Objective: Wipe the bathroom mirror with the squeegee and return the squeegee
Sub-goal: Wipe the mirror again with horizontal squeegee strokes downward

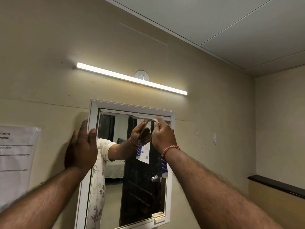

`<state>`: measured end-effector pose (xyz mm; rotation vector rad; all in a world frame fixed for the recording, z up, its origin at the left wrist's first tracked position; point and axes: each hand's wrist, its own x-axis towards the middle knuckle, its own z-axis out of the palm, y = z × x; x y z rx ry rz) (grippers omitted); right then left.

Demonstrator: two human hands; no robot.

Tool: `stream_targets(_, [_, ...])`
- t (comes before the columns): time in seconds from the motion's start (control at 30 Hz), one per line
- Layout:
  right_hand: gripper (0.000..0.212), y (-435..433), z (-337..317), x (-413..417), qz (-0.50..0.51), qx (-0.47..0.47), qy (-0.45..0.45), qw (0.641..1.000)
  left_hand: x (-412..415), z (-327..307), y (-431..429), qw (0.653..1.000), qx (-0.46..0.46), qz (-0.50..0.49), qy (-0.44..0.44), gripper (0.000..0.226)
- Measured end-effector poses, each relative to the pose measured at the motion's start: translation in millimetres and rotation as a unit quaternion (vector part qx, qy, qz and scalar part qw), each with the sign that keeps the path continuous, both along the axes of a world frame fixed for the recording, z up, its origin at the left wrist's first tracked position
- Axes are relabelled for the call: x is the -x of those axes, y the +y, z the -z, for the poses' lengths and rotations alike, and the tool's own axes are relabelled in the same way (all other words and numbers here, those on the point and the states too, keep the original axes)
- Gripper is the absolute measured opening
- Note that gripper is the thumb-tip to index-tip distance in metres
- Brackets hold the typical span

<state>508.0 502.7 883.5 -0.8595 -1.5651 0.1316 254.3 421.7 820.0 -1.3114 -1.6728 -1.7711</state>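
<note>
Squeegee (pixel 164 168) in right hand (pixel 163 136) — seemingly touching mirror (pixel 142 195).

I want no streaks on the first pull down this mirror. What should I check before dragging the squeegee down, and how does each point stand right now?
1. The right hand grips the squeegee by its handle: ok.
2. The blade sits at the top of the glass, just under the upper frame: ok.
3. The left hand rests on the left edge of the mirror frame, off the glass: ok.
4. The blade lies flat on the glass along its whole length: cannot tell.
5. The glass below is wet enough to wipe: cannot tell.
</note>
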Motion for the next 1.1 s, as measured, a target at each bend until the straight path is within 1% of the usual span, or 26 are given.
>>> stream_targets(0.23, [0.045,-5.4,2.3,-0.2,-0.019,0.032,0.017,0.999,4.0,2.6,3.7,1.0,0.001,-0.002,0.012,0.062])
stream_targets(0.57, [0.046,-11.1,29.2,0.2,-0.03,0.069,0.028,0.997,2.3,1.8,2.0,1.0,0.004,-0.006,0.006,0.062])
stream_targets(0.63, [0.047,-10.6,39.3,1.4,-0.026,0.069,0.028,0.997,3.8,2.2,2.9,1.0,0.002,-0.006,0.009,0.062])
stream_targets(0.87, [0.044,-21.6,87.2,-4.1,-0.032,0.115,0.015,0.993,4.4,2.6,3.8,1.0,0.001,0.0,0.007,0.061])
stream_targets(0.97, [0.04,-23.1,116.7,-5.8,-0.053,0.134,0.006,0.99,2.8,3.7,3.2,1.0,-0.004,-0.003,0.008,0.062])
stream_targets(1.1, [0.041,-26.6,160.9,-9.4,-0.045,0.155,-0.022,0.987,2.8,8.5,5.3,1.0,-0.006,-0.009,0.009,0.061])
